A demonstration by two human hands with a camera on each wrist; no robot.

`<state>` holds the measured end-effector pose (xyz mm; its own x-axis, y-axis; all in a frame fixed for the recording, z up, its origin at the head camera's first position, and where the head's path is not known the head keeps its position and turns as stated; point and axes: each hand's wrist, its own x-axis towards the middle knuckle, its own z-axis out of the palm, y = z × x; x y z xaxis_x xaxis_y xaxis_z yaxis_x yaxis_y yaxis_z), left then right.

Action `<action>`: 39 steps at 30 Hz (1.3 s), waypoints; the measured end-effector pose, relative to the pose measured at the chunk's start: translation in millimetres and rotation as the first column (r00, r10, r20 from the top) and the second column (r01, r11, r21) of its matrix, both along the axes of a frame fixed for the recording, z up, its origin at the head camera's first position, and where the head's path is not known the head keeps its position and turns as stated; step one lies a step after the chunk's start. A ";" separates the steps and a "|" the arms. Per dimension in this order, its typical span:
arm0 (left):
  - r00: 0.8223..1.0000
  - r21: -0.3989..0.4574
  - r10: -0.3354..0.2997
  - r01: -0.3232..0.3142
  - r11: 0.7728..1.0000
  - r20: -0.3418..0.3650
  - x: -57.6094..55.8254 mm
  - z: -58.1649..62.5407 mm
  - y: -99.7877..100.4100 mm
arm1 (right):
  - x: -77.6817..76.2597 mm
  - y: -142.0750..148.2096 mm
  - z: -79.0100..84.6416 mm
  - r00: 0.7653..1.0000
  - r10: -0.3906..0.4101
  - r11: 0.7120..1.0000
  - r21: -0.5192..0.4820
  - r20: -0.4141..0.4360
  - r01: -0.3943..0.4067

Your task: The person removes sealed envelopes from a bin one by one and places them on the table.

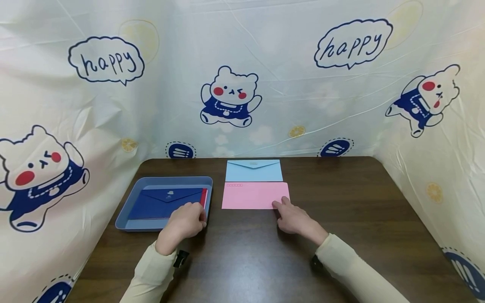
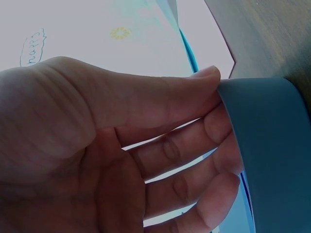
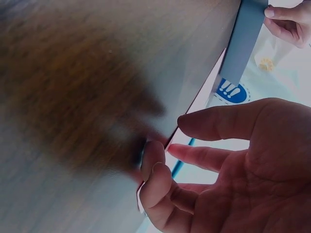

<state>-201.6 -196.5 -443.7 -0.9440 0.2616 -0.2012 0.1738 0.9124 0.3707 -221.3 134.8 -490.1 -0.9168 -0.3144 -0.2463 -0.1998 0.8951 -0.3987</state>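
Taking the brown table (image 1: 246,261) as a clock face, the blue-grey tray (image 1: 151,182) sits at ten o'clock, holding a dark blue envelope (image 1: 163,203) with a strip of something red (image 1: 204,198) showing past its three o'clock edge. The left hand (image 1: 183,221) lies over the tray's four o'clock corner, fingers bent across the rim and thumb tip touching it; whether they clamp anything cannot be told, since the fingertips are hidden. Rightward, a light blue envelope (image 1: 254,172) lies at twelve o'clock, flap facing up, with a pink envelope (image 1: 246,198) along its six o'clock edge. At the pink envelope's four o'clock corner, the right hand (image 1: 297,219) touches it, thumb and forefinger apart. A bear-printed curtain (image 1: 288,105) hangs beyond.
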 end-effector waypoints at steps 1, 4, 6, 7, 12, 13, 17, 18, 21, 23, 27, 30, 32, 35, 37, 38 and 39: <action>1.000 0.000 0.001 -0.001 1.000 0.000 -0.4 -0.6 -0.1 | -0.3 0.0 0.0 1.000 -0.001 1.000 0.001 0.001 0.001; 1.000 -0.002 0.002 -0.002 1.000 -0.003 -1.0 -1.6 -0.1 | -0.9 -0.2 0.0 1.000 -0.002 1.000 0.003 0.001 0.002; 1.000 -0.003 0.005 -0.005 1.000 0.000 -1.3 -2.1 0.0 | -0.8 -0.4 0.1 1.000 -0.001 1.000 0.005 -0.001 0.001; 1.000 -0.002 0.007 -0.007 1.000 0.002 -1.5 -2.6 -0.1 | -0.8 -0.6 0.2 1.000 0.000 1.000 0.004 -0.003 0.000; 1.000 0.002 0.002 -0.002 1.000 -0.002 -1.8 -2.1 -0.2 | -0.3 -1.3 0.6 1.000 -0.001 1.000 0.001 0.000 0.001; 1.000 0.003 0.001 -0.001 1.000 -0.004 -1.8 -1.8 -0.1 | -0.5 -1.3 0.6 1.000 -0.002 1.000 0.002 0.001 0.002; 1.000 0.004 0.002 -0.002 1.000 -0.006 -1.8 -2.2 0.0 | 0.3 -2.5 0.9 1.000 -0.016 1.000 -0.006 0.021 0.016; 1.000 0.004 0.003 -0.003 1.000 -0.006 -1.8 -2.6 -0.1 | 0.9 -2.8 1.0 1.000 -0.018 1.000 -0.008 0.024 0.018; 1.000 0.005 0.003 -0.003 1.000 -0.010 -1.6 -3.3 -0.2 | 2.3 -3.6 1.7 0.999 -0.026 0.999 -0.018 0.033 0.026; 1.000 0.004 0.006 -0.006 1.000 -0.007 -1.2 -3.3 -0.1 | 2.7 -3.7 2.2 0.999 -0.026 0.999 -0.019 0.032 0.027; 1.000 0.001 0.011 -0.011 1.000 -0.001 -0.9 -2.6 0.2 | 2.1 -3.2 1.4 0.999 -0.023 1.000 -0.017 0.031 0.023; 1.000 0.000 0.011 -0.011 1.000 0.001 -1.0 -1.9 0.3 | 1.5 -2.6 1.1 0.999 -0.020 1.000 -0.008 0.028 0.020; 1.000 0.000 0.009 -0.009 1.000 0.001 -0.7 -1.2 0.1 | 1.3 -2.4 1.5 1.000 -0.018 1.000 -0.003 0.025 0.018; 1.000 -0.001 0.009 -0.009 1.000 0.007 -0.3 -0.7 -0.3 | 1.1 -2.1 1.9 1.000 -0.012 1.000 0.004 0.020 0.012; 1.000 0.000 0.007 -0.007 1.000 0.007 -0.5 -0.7 -0.4 | 1.6 -2.1 2.2 1.000 -0.010 1.000 0.002 0.021 0.010; 1.000 0.002 0.006 -0.006 1.000 0.006 -0.7 -0.7 -0.4 | 2.0 -2.2 2.4 1.000 -0.010 1.000 0.000 0.021 0.010; 1.000 0.001 0.005 -0.005 1.000 0.005 -0.7 -0.6 -0.4 | 2.3 -2.2 2.5 1.000 -0.009 1.000 -0.001 0.020 0.009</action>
<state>-202.3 -196.9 -444.3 -0.9442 0.2570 -0.2059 0.1671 0.9127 0.3729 -219.0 132.6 -487.5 -0.9145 -0.3066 -0.2641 -0.1838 0.8961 -0.4039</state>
